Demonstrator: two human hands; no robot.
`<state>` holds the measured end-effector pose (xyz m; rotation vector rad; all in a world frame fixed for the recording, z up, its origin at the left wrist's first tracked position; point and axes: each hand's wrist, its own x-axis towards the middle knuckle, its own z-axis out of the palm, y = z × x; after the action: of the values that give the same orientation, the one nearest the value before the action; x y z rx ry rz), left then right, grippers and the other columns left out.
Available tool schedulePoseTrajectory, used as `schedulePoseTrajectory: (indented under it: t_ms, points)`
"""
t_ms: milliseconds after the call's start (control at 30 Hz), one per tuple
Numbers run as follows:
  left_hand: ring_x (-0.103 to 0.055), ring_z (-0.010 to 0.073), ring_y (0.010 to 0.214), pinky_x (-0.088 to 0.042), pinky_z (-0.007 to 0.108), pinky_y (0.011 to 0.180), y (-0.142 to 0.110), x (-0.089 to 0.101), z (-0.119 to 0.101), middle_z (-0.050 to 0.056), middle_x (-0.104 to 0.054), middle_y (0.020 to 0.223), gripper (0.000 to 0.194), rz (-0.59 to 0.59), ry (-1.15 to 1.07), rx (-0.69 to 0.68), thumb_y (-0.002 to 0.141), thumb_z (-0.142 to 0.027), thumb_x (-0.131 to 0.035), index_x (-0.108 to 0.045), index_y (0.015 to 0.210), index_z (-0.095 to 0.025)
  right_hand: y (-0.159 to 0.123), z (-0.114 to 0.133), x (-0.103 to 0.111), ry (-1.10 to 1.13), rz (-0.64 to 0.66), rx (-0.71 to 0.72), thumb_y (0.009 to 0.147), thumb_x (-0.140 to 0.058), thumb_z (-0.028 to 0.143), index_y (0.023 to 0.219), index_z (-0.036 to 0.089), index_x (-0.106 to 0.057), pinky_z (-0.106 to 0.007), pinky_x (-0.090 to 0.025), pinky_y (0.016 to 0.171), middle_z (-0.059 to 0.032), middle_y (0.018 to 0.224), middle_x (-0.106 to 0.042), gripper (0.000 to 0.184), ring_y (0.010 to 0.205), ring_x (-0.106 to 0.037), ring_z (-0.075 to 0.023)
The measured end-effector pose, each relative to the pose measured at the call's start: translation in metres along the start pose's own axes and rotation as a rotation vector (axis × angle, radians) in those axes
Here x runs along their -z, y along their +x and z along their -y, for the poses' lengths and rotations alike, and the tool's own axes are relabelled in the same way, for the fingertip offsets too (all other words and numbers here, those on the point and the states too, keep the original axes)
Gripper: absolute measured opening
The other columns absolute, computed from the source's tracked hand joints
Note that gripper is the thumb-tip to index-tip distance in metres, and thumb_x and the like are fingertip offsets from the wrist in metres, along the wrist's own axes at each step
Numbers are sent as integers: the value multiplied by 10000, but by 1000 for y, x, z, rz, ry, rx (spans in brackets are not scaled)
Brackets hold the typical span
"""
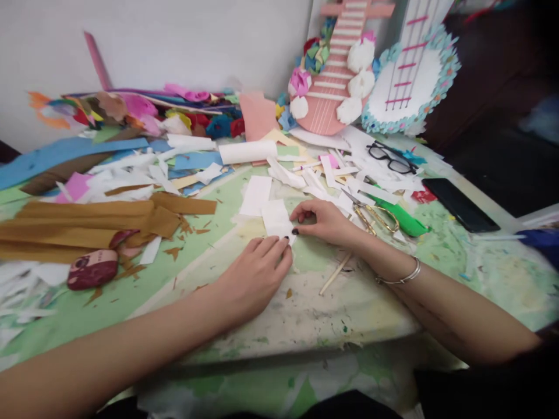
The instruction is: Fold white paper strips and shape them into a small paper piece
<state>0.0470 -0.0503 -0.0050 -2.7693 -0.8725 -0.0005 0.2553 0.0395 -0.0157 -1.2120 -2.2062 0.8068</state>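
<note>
A small white paper piece point(276, 218) lies on the table in front of me, beside another white paper piece point(255, 195) just behind it to the left. My left hand point(262, 273) rests with its fingers stretched out over the near edge of the front piece. At that piece's right edge, my right hand point(321, 221) has its thumb and index finger curled around the corner in a pinch. Gold-handled scissors point(371, 216) lie beyond my right wrist, next to a strip of bright green paper point(402, 216). A thin pale stick point(335, 272) lies below that wrist.
Brown crepe paper point(87, 224) and a dark red rounded case point(92, 269) lie at left. White scraps and a white roll point(248, 152) spread behind. Glasses point(393, 158) and a phone point(460, 203) sit at right. Two decorated paper instruments, one pink point(329, 110), one white point(406, 87), lean behind.
</note>
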Motion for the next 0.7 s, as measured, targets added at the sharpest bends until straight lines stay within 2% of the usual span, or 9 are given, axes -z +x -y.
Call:
schedulePoseTrajectory:
  t_ms: [133, 300, 400, 533, 700]
  points:
    - [-545, 300, 1195, -469, 398, 965, -1, -2, -4, 220, -554, 1310, 415, -32, 62, -20, 869, -67, -382, -520, 1255, 4, 2, 0, 1, 16, 27, -23, 682, -721, 186, 878, 139, -676, -252, -415, 685, -5, 770, -615, 206, 725, -551, -125]
    - [-540, 294, 1224, -472, 388, 976, -2, -10, -8, 220, -536, 1338, 442, -48, 114, 4, 847, -43, -403, -507, 1274, -7, 4, 5, 4, -33, 37, 17, 673, -741, 224, 883, 136, -685, -247, -409, 653, 0, 745, -604, 234, 695, -546, -126]
    - [-531, 299, 1236, -456, 393, 995, -2, -13, -10, 217, -530, 1347, 431, -49, 132, 23, 856, -52, -429, -509, 1277, -11, 1, 10, 5, -45, 50, 50, 684, -730, 223, 924, 137, -686, -250, -404, 686, -3, 783, -594, 259, 732, -536, -127]
    - [-516, 326, 1243, -433, 444, 1005, -1, -11, -11, 230, -530, 1340, 404, -30, 108, 41, 946, -220, -433, -507, 1283, -10, 0, 11, 3, -74, 66, 74, 612, -784, 221, 970, 139, -683, -255, -381, 710, 10, 806, -550, 381, 747, -500, -126]
    - [-466, 338, 1283, -392, 492, 1033, -1, -1, -14, 246, -472, 1390, 535, 42, 63, 79, 967, -410, -399, -472, 1327, -20, 7, 4, 2, 16, 74, -3, 618, -759, 197, 955, 139, -680, -241, -366, 667, 30, 761, -508, 351, 701, -465, -107]
